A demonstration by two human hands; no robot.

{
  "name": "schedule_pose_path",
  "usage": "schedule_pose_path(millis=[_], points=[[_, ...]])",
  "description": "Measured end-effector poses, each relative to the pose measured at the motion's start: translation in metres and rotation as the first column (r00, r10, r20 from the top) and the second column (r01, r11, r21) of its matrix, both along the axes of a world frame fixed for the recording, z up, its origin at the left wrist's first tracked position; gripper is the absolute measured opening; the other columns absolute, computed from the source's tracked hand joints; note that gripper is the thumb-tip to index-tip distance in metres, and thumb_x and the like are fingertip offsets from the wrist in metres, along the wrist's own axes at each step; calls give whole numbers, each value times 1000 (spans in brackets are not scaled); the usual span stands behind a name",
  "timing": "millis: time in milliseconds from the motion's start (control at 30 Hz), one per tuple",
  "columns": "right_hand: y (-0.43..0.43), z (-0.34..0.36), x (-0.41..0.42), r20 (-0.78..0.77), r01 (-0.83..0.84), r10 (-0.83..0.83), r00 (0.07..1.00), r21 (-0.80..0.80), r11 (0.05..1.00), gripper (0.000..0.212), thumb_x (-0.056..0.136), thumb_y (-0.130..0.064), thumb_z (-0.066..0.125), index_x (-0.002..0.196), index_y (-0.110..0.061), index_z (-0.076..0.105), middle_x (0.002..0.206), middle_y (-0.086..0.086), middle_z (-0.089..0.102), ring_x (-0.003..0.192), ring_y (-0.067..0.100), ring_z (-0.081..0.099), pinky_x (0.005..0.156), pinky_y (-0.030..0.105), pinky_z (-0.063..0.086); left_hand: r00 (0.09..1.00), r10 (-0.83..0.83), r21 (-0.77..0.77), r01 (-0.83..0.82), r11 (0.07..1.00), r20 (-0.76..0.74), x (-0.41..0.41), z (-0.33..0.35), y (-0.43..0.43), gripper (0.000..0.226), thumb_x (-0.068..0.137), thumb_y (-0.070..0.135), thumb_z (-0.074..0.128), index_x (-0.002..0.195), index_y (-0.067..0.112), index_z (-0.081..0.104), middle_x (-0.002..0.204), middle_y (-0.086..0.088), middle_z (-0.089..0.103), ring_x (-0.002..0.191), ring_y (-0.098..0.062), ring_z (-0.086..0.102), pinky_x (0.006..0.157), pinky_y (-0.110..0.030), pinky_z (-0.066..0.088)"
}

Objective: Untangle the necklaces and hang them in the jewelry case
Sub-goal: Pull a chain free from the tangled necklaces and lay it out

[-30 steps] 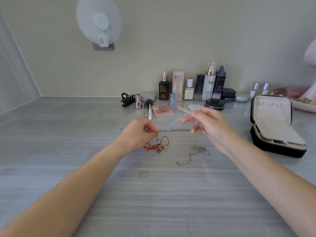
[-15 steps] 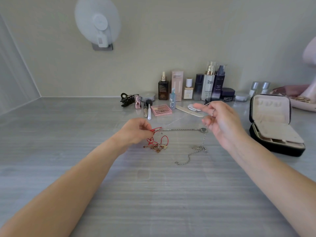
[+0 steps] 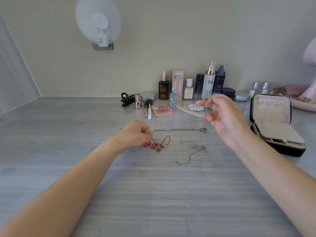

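Observation:
A small heap of a red cord and a gold chain (image 3: 158, 145) lies on the grey table. My left hand (image 3: 136, 134) is curled over its left end and pinches the red cord. My right hand (image 3: 222, 117) is raised to the right, and a silver chain necklace (image 3: 207, 134) is looped over its fingers. That chain hangs down to a loose tail (image 3: 189, 155) on the table. A second silver chain with an oval pendant (image 3: 204, 129) stretches flat between the hands. The black jewelry case (image 3: 273, 124) stands open at the right, with small hooks in its lid.
Cosmetic bottles and jars (image 3: 208, 82) line the back wall, with a pink palette (image 3: 161, 109), brushes, a black hair claw (image 3: 128, 98) and a nail file in front. A pink tray (image 3: 301, 100) sits behind the case. A white fan (image 3: 98, 24) hangs on the wall.
My right hand has lifted and swung right toward the case, drawing the silver chain up and away from the heap. My left hand has sunk slightly onto the red cord.

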State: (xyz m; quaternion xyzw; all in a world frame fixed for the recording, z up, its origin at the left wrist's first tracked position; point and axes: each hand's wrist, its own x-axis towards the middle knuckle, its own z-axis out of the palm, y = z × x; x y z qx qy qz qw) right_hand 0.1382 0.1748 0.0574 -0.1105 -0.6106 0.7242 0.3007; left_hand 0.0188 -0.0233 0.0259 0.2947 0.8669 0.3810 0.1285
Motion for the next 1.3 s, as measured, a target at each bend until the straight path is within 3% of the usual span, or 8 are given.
schedule_pose_path(millis=[167,300,467,600,700,967,1133,1300], points=[[-9,2,9,153,-222,168,974,472,853,20,89,-13,53,75,-14,67,79,-1,72,53,11,52,56,16,46,978,-168,70,161,985,125,19,13,3,7,79,15,64,83,21,64,88,4,63,73,-7,54,73,-22,44],[-14,-5,3,315,-348,164,935,721,599,13,81,-25,66,70,-30,71,76,8,72,62,19,54,62,29,44,959,-273,107,265,958,73,32,11,9,43,69,30,74,108,35,57,110,18,54,91,-3,51,66,-15,46],[-16,-8,2,410,-448,195,891,717,534,14,75,-44,68,74,-31,72,83,31,65,63,21,47,62,34,39,964,-250,189,231,954,87,39,9,15,5,81,20,68,77,21,65,85,-4,60,58,-12,48,40,-11,31],[-7,-8,4,439,-348,-33,898,755,555,22,78,-38,66,75,-17,72,75,7,71,63,13,57,68,31,48,968,-216,213,186,959,125,35,13,12,8,65,28,63,59,24,62,77,-1,64,74,-16,51,64,-26,37],[2,-15,2,476,-326,-345,809,852,410,14,76,-35,71,70,-23,70,69,-6,66,73,15,61,68,30,48,973,-206,237,178,955,98,33,17,9,12,59,25,50,49,20,54,70,-2,60,70,-12,51,73,-27,36],[-10,-22,-2,541,-473,-449,711,841,263,10,76,-35,71,78,-26,68,90,-6,67,89,18,60,74,30,49,975,-215,98,208,973,60,34,6,13,25,62,38,51,54,20,65,80,-21,63,71,-17,52,72,-30,40],[-8,-22,-2,585,-506,-439,682,811,294,14,76,-38,70,74,-26,63,90,-3,65,89,21,60,77,33,51,984,-173,88,169,982,39,37,3,17,17,81,18,56,68,15,66,66,0,56,43,0,42,40,-10,31],[-9,-22,-5,651,-572,-417,634,758,313,9,79,-32,69,79,-24,63,97,0,64,89,20,59,79,30,51,969,-224,83,233,969,-105,40,-5,22,12,81,22,62,74,30,67,76,14,61,66,1,50,66,-15,43]])
